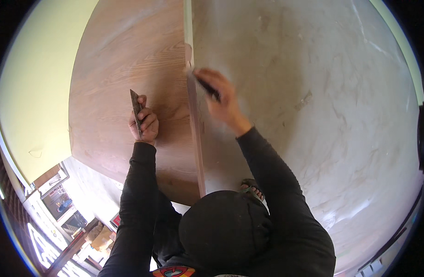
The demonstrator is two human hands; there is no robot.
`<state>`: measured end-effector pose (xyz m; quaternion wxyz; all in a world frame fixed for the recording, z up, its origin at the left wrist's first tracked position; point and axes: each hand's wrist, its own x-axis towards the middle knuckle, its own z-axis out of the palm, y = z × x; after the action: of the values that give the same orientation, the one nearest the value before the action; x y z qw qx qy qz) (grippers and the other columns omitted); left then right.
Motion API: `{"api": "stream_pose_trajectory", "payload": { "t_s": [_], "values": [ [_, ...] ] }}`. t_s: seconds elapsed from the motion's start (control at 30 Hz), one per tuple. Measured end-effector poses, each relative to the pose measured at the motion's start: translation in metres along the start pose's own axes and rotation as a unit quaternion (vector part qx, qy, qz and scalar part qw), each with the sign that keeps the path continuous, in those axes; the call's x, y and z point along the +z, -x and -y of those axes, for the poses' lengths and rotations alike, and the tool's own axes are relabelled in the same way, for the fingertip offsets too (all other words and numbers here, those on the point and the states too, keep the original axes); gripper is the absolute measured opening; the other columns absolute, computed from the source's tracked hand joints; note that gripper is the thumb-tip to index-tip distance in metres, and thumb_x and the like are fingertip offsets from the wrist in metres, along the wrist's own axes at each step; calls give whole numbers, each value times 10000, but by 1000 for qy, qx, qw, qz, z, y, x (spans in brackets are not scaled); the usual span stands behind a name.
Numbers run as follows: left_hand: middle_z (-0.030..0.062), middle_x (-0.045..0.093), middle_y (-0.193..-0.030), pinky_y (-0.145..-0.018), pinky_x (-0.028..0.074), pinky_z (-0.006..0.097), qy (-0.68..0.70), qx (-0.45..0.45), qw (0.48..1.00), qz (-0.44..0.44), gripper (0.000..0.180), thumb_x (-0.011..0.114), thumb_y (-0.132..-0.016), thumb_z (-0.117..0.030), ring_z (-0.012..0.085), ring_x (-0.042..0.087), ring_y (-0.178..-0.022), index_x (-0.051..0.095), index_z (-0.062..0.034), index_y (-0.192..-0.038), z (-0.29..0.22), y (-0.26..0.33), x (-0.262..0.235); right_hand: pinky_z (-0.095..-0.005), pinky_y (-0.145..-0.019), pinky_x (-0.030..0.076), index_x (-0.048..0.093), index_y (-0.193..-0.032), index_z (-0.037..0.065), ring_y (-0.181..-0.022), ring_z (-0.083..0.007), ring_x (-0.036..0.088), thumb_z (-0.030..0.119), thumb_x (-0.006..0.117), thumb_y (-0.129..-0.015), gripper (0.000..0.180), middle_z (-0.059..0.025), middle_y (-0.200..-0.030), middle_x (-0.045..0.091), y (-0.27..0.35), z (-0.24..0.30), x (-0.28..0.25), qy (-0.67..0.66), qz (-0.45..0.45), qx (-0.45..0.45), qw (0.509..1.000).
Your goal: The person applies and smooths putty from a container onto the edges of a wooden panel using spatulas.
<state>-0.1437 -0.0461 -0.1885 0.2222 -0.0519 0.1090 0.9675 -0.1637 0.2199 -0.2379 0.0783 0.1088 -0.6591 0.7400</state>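
Black cloth on my knee [225,231] sits closest, with my toes [251,188] in a sandal just past it on the pale floor [336,115]. Ahead stands a brown wooden board [129,69], and its thin edge [195,138] runs away from my knee. I crouch low so I can reach that edge. My left hand [145,122] is clenched around a flat scraper blade [136,111] and rests on the board's big face, maybe to keep it steady. My right hand [221,94] grasps a small dark tool [208,87], its tip touching the edge higher up. Above that spot the edge looks paler.
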Motion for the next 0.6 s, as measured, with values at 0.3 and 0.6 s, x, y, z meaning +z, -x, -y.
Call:
{"api": "stream_pose_trajectory", "payload": {
  "t_s": [0.3,0.6],
  "values": [
    [184,642,-806,-364,494,254,28,-16,999,-18,295,568,-917,-93,223,635,-558,439,-41,-1177,4,-4,-1,-351,-952,463,663,-1109,26,-1079,-359,603,-120,466,-670,503,-169,-1128,642,-68,-27,-19,-15,-19,56,998],
    [198,643,-784,-370,477,250,45,-5,999,-26,310,572,-913,-84,228,606,-507,400,-48,-1168,6,-3,5,-331,-952,462,641,-1171,42,-1103,-298,609,-154,432,-653,592,-160,-1190,626,-7,-9,-33,-48,75,79,993]
  ]
}}
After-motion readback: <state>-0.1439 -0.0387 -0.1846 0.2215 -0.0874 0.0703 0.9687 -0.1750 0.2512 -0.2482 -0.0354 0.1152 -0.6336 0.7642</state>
